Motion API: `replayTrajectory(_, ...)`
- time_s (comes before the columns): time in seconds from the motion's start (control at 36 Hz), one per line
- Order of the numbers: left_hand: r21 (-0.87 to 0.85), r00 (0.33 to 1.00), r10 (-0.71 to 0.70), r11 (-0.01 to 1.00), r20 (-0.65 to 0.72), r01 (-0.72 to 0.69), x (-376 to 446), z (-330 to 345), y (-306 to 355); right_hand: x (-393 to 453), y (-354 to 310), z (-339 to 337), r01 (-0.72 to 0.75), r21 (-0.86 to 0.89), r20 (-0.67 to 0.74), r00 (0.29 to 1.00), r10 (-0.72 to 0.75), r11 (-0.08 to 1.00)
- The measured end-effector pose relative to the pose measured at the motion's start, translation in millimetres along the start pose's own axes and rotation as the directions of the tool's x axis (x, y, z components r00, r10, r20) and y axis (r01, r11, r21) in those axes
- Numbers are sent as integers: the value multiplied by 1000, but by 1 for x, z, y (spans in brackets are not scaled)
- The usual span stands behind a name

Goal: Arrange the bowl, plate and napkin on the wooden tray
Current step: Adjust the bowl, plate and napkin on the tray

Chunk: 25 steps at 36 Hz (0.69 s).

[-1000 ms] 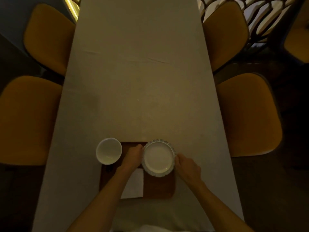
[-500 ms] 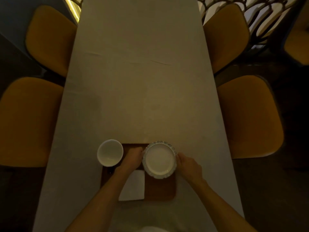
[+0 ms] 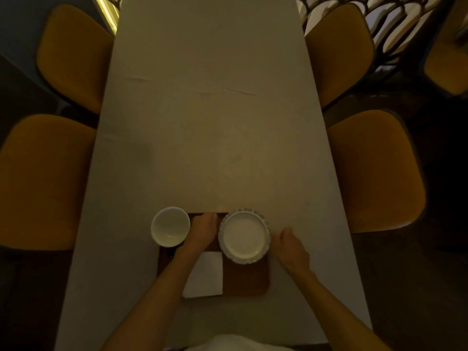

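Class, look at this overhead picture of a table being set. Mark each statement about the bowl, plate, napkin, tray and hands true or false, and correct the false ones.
1. The plate lies on the right side of the tray. True.
2. The bowl sits on top of the plate. False: it stands apart, at the tray's far left corner.
3. The napkin lies on the tray, nearer the person than the plate. True.
4. The left hand is between the bowl and the plate. True.
5. The right hand is holding the napkin. False: it is right of the plate.
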<state>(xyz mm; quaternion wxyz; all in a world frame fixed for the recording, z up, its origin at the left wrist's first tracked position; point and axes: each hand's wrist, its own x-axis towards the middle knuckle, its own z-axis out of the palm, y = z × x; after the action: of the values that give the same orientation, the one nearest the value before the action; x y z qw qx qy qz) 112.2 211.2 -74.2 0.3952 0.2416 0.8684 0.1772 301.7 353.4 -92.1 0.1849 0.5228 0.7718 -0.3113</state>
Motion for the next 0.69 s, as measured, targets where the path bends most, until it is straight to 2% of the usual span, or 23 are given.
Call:
replayTrajectory(0.08,-153,995,-20,988,-99,4,-7,-1,-11,-4,-5,-1,7,24,-17,1000,-7,1000)
replayTrajectory(0.22,-163,990,-40,987,-136,18,-26,-6,-24,-18,-20,8,124,-6,-35,992,-124,992)
replayTrajectory(0.33,-231,982,3,972,-186,-47,-41,1,-43,-37,-35,23,242,-8,-52,969,-242,970)
replayTrajectory(0.42,-270,985,-25,963,-171,-22,-57,10,-59,-51,-44,38,280,-45,-15,960,-281,959)
replayTrajectory(0.61,-172,984,-129,979,-124,106,-79,33,-103,-75,-47,79,267,-92,82,962,-260,959)
replayTrajectory(0.69,-52,983,-141,989,-118,136,-82,38,-114,-79,-47,91,270,-165,171,955,-242,949)
